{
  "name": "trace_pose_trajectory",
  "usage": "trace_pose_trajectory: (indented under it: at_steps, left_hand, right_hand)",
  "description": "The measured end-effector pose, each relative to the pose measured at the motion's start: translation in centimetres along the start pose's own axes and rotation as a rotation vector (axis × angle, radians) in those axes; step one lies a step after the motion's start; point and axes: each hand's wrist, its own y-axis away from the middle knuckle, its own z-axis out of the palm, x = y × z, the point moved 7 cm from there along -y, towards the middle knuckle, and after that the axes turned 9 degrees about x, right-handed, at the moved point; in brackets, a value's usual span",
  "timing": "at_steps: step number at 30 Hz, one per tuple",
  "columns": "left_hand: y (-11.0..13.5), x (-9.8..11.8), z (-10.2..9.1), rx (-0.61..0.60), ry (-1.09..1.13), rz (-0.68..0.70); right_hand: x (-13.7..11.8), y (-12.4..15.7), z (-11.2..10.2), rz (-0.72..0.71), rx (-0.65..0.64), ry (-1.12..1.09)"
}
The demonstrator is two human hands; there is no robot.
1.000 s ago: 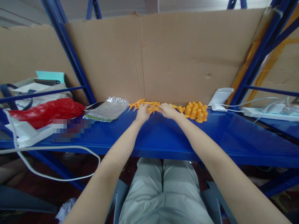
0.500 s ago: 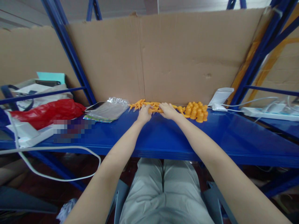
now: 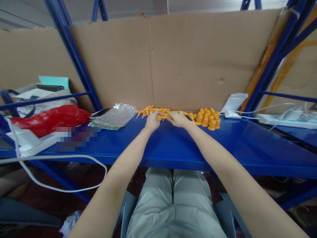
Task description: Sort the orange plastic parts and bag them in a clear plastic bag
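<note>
Both my hands reach to the back of the blue shelf. My left hand (image 3: 153, 121) is closed around the left end of an orange plastic piece (image 3: 163, 117). At that piece's right end, the bent fingers of my right hand (image 3: 178, 119) are closed on it; the fingertips are partly hidden. Behind and left of my hands lies a row of slim orange parts (image 3: 148, 109), some with thin shiny tips. Right of my right hand are rounded orange pieces (image 3: 192, 116) and a tight group of orange cup-like pieces (image 3: 209, 117).
A clear plastic bag (image 3: 112, 117) lies left of the orange parts, and a red bag (image 3: 53, 120) farther left. A white packet (image 3: 234, 102) leans at the right. Cardboard (image 3: 183, 62) walls the back. A white cable (image 3: 74, 190) loops over the shelf's front edge (image 3: 173, 162).
My right hand's fingers have drawn in slightly and lowered onto the orange piece. My left hand has barely moved.
</note>
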Motion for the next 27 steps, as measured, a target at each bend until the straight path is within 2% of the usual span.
trace_pose_trajectory:
  at_steps: [8,15,20,27]
  left_hand:
    - [0.3,0.4,0.1,-0.030,-0.028,0.019]
    - [0.6,0.8,0.3,-0.088,-0.058,0.013]
    - [0.5,1.2,0.3,-0.086,-0.073,0.011]
    - [1.1,1.3,0.2,-0.212,-0.044,-0.187]
  right_hand:
    - [0.1,-0.3,0.2,0.008,-0.031,0.059]
    - [-0.1,0.1,-0.4,0.041,-0.047,0.103]
    - [-0.3,0.3,-0.8,0.064,-0.052,0.151]
    - [-0.5,0.0,-1.4,0.031,0.049,0.189]
